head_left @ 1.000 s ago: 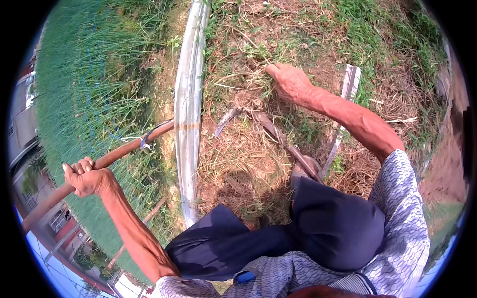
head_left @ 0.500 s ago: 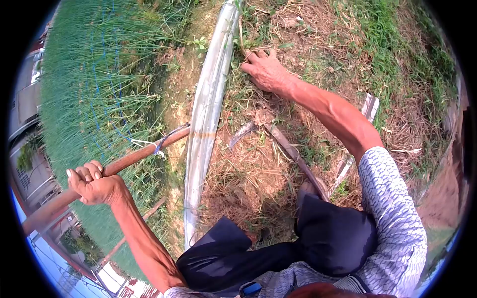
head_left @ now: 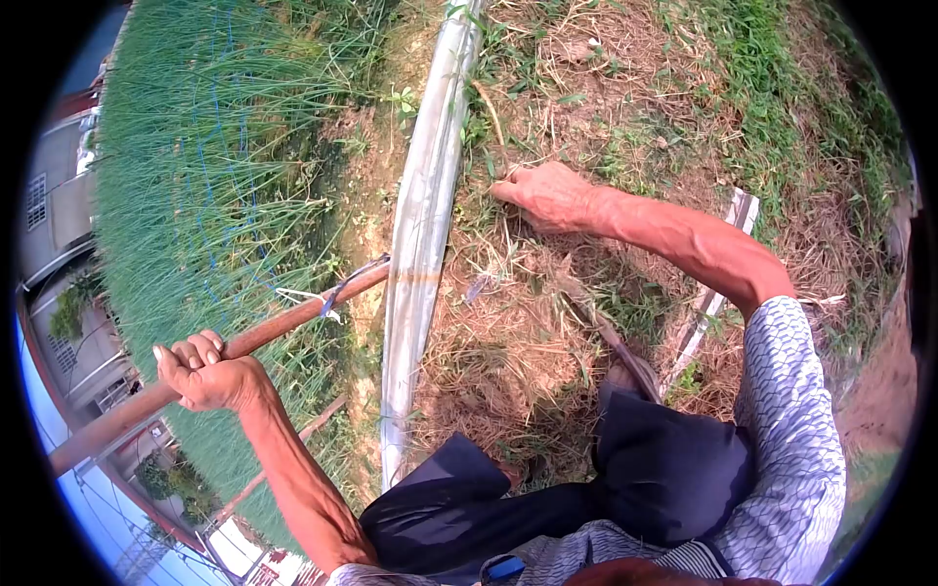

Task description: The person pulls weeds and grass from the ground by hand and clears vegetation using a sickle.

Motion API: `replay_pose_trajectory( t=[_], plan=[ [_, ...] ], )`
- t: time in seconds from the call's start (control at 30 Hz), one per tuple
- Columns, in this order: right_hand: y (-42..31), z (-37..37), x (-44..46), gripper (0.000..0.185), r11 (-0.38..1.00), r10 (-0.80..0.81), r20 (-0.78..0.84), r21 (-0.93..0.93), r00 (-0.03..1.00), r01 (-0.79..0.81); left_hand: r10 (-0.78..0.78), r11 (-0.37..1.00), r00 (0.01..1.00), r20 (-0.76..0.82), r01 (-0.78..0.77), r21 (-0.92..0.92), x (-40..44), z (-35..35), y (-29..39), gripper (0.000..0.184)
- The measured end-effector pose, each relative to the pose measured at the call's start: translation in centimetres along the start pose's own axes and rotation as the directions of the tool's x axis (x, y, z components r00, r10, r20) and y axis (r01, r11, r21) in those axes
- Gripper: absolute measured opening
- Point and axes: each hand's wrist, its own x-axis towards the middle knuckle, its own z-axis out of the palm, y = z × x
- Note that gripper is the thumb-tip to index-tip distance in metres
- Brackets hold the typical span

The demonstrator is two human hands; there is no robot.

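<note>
Brown pole in L hand; R hand nr grass.

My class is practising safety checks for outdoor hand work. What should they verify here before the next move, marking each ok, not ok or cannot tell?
1. Left hand closed around the wooden pole: ok.
2. Far end of the pole in plain view: not ok, lost from sight at the plastic strip.
3. Right hand gripping the thin stalk near it: cannot tell.
4. Blade fully visible: not ok, dry grass partly covers it.
5. Shoe clear of the tool handle: cannot tell, they overlap in view.
</note>
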Motion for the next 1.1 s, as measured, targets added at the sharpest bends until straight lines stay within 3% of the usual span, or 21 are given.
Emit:
replay_pose_trajectory(
  t=[0.03, 0.1, 0.17, 0.27, 0.33, 0.43, 0.5, 0.57, 0.6, 0.63, 0.67, 0.73, 0.77, 0.8, 0.83, 0.9, 1.0, 1.1],
  plan=[
    [1.3, 0.7, 1.8, 0.029, 0.996, -0.048, -0.131, -0.082, 0.990, 0.037, -0.005, 1.000, 1.000, -0.020, 0.005, -0.012, 0.0, 0.1, 0.0, 0.039],
    [3.1, 0.5, 5.2, 0.038, 0.976, -0.016, -0.130, -0.215, 0.991, -0.013, -0.012, 1.000, 1.000, -0.021, 0.012, -0.013, -0.1, 0.0, 0.0, 0.039],
    [2.3, -2.0, 6.4, 0.051, 0.907, 0.185, 0.037, -0.391, 0.982, -0.156, -0.009, 1.000, 1.000, 0.009, 0.009, -0.027, 0.1, -0.2, -0.2, 0.040],
    [2.9, -3.2, 7.2, 0.051, 0.891, 0.325, 0.072, -0.357, 0.943, -0.280, 0.001, 1.000, 1.000, -0.015, -0.001, -0.003, 0.0, 0.3, 0.0, 0.042],
    [3.6, -2.6, 7.3, 0.051, 0.848, 0.222, 0.015, -0.497, 0.975, -0.186, -0.012, 1.000, 1.000, 0.005, 0.012, -0.017, 0.1, -0.3, -0.1, 0.042],
    [3.5, -2.4, 8.9, 0.047, 0.787, 0.322, 0.133, -0.588, 0.937, -0.187, -0.029, 0.999, 0.999, 0.029, 0.029, -0.013, -0.1, 0.1, 0.1, 0.041],
    [4.3, -2.6, 9.0, 0.043, 0.827, 0.334, 0.102, -0.508, 0.937, -0.240, -0.026, 1.000, 1.000, 0.012, 0.026, 0.006, -0.1, 0.3, 0.2, 0.041],
    [7.2, -0.7, 9.2, 0.018, 0.954, 0.119, -0.004, -0.278, 0.993, -0.115, 0.008, 0.999, 1.000, 0.022, -0.009, 0.040, -0.2, 0.2, 0.1, 0.039],
    [7.5, -0.4, 9.2, 0.016, 0.845, -0.056, 0.002, -0.533, 0.998, 0.048, 0.004, 0.999, 1.000, 0.019, -0.005, 0.041, -0.3, 0.0, 0.1, 0.039],
    [7.7, -0.2, 9.2, 0.015, 0.638, -0.229, 0.007, -0.754, 0.973, 0.155, 0.002, 1.000, 0.999, 0.038, -0.003, 0.025, -0.3, -0.1, 0.1, 0.038],
    [7.9, 0.1, 9.1, 0.016, 0.595, -0.178, 0.233, -0.748, 0.956, 0.293, 0.000, 1.000, 0.998, 0.065, 0.000, 0.007, -0.2, 0.0, 0.0, 0.038],
    [4.4, -1.8, 5.7, 0.021, 0.976, -0.012, 0.257, -0.207, 0.966, 0.067, 0.000, 1.000, 0.998, 0.060, 0.000, 0.009, 0.1, -0.1, 0.0, 0.037],
    [2.5, -2.8, 4.0, 0.023, 0.992, 0.071, 0.266, 0.082, 0.961, -0.096, -0.003, 1.000, 0.999, 0.042, 0.002, 0.008, 0.0, -0.2, -0.1, 0.036],
    [1.5, -2.1, 2.0, 0.025, 0.981, 0.018, 0.262, 0.181, 0.965, -0.068, -0.010, 1.000, 0.999, 0.045, 0.010, 0.008, -0.1, -0.3, -0.1, 0.036],
    [0.2, -3.1, 0.9, 0.023, 0.985, -0.004, 0.348, 0.163, 0.938, -0.056, -0.022, 1.000, 0.999, 0.044, 0.022, -0.002, -0.1, -0.3, -0.1, 0.035],
    [1.0, -3.5, 0.3, 0.019, 0.996, 0.019, 0.312, 0.073, 0.950, -0.044, -0.031, 0.999, 0.998, 0.050, 0.031, -0.007, 0.0, -0.2, 0.1, 0.035],
    [4.0, -4.8, 3.2, 0.020, 0.954, 0.266, -0.102, -0.111, 0.958, -0.277, -0.036, 0.999, 0.999, -0.014, 0.037, 0.022, -0.4, 0.5, 0.4, 0.035],
    [7.3, -2.7, 7.0, 0.049, 0.885, 0.095, -0.525, -0.345, 0.846, -0.313, -0.009, 0.999, 1.000, -0.011, 0.010, 0.040, -0.4, 1.1, 0.3, 0.043]
  ],
)
